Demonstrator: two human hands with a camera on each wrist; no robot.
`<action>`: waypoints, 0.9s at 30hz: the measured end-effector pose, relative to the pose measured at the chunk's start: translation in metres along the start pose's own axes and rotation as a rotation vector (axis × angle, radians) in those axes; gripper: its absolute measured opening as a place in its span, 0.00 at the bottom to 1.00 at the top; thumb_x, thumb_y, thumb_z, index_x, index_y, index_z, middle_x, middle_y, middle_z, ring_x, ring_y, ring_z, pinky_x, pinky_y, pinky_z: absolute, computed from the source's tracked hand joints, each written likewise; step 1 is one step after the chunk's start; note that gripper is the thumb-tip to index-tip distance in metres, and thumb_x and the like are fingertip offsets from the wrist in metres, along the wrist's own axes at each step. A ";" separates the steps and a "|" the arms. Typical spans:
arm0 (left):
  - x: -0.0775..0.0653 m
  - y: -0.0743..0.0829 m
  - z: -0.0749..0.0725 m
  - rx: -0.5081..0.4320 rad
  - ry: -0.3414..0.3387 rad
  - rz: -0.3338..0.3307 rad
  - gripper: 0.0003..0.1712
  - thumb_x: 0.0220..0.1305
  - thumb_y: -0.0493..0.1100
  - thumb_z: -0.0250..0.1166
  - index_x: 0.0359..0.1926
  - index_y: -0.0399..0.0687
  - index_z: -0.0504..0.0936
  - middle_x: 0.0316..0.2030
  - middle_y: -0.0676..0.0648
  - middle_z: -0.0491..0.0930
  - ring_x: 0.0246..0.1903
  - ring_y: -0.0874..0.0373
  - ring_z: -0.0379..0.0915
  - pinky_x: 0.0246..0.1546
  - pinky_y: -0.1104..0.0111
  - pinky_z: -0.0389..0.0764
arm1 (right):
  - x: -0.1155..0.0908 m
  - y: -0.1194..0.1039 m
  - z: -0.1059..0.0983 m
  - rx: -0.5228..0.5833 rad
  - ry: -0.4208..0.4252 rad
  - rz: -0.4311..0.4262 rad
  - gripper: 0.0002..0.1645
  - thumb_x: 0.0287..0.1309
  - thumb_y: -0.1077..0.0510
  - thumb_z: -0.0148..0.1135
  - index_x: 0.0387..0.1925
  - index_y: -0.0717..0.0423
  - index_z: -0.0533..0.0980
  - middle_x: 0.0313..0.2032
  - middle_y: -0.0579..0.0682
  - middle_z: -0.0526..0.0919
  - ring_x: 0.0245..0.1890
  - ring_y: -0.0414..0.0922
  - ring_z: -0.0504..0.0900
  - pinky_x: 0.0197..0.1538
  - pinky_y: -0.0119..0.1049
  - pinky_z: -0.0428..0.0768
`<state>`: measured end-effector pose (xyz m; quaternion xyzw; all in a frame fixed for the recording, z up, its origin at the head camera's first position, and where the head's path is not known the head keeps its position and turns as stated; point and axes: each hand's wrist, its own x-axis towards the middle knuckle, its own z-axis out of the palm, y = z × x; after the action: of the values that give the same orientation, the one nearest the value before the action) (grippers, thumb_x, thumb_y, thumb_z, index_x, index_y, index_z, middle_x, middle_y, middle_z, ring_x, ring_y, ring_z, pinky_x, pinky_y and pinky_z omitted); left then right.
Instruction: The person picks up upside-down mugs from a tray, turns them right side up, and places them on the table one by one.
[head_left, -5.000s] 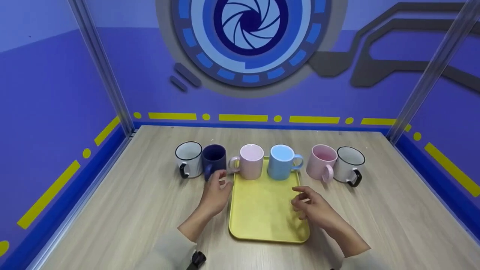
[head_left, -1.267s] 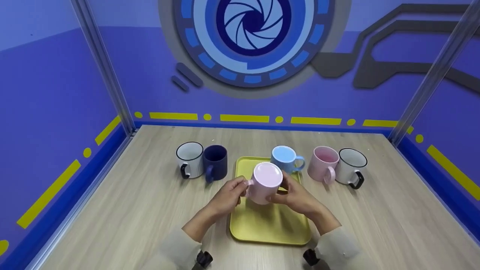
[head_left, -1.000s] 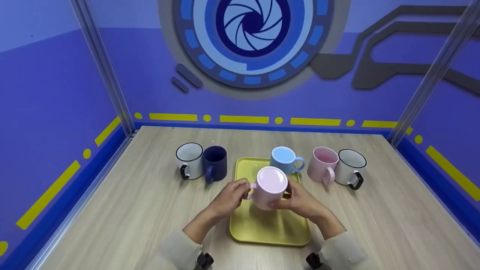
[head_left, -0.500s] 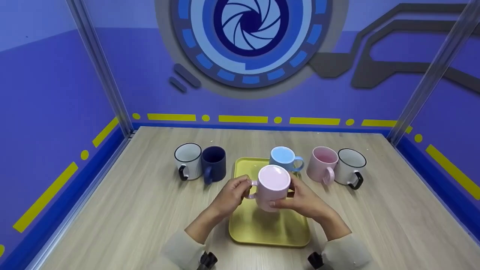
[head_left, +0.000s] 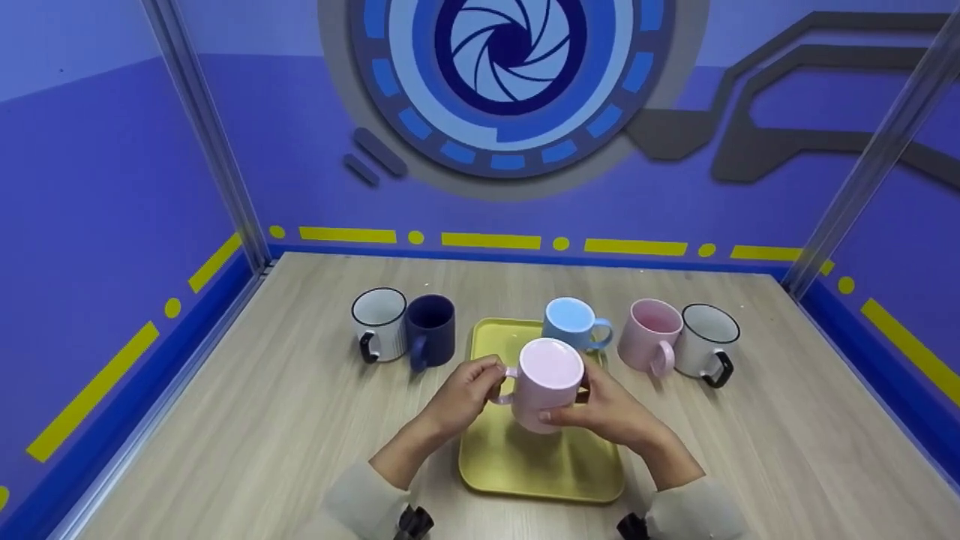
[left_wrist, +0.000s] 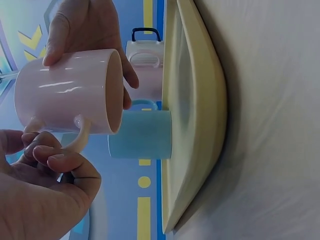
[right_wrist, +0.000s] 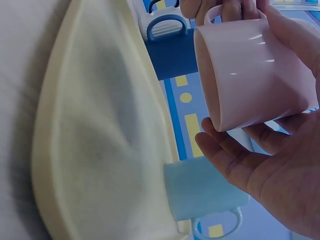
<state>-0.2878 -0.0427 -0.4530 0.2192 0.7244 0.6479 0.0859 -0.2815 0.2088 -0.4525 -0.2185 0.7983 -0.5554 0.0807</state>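
A pale pink mug [head_left: 543,394] hangs above the yellow tray [head_left: 487,480], bottom up, with its open mouth facing the tray in both wrist views. My left hand [head_left: 461,397] pinches its handle [left_wrist: 82,135] between thumb and curled fingers. On the other side, my right hand [head_left: 611,405] grips the mug's body, thumb in front and fingers behind it. Behind the held mug, a light blue mug [head_left: 570,324] stands upside down on the tray's far end, its handle pointing right.
Left of the tray stand a navy mug [head_left: 431,334] and a white mug with black rim [head_left: 381,330]. To its right are a pink mug [head_left: 646,341] and another black-rimmed white mug [head_left: 703,345]. Blue patterned walls [head_left: 495,217] enclose the wooden table [head_left: 300,420].
Five seconds ago the pale pink mug stood on the tray beside the light blue one, both hands free. Both hands have since lifted it; over the last second it shifted slightly nearer and right.
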 end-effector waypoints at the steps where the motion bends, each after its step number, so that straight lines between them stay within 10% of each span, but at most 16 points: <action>1: 0.000 -0.001 -0.001 0.005 0.001 0.000 0.21 0.80 0.41 0.48 0.31 0.27 0.66 0.23 0.53 0.64 0.20 0.62 0.55 0.20 0.75 0.57 | 0.001 0.001 0.001 -0.003 0.001 -0.001 0.53 0.50 0.55 0.81 0.74 0.53 0.62 0.65 0.57 0.75 0.62 0.54 0.75 0.62 0.49 0.76; 27: -0.001 -0.002 0.001 0.066 -0.013 0.027 0.21 0.82 0.44 0.48 0.33 0.30 0.68 0.27 0.51 0.65 0.27 0.62 0.60 0.30 0.73 0.64 | -0.003 -0.005 0.002 -0.104 0.020 -0.066 0.51 0.49 0.54 0.82 0.71 0.53 0.66 0.62 0.55 0.79 0.58 0.51 0.78 0.57 0.45 0.79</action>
<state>-0.2874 -0.0423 -0.4551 0.2359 0.7419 0.6232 0.0745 -0.2772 0.2071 -0.4486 -0.2434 0.8192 -0.5175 0.0429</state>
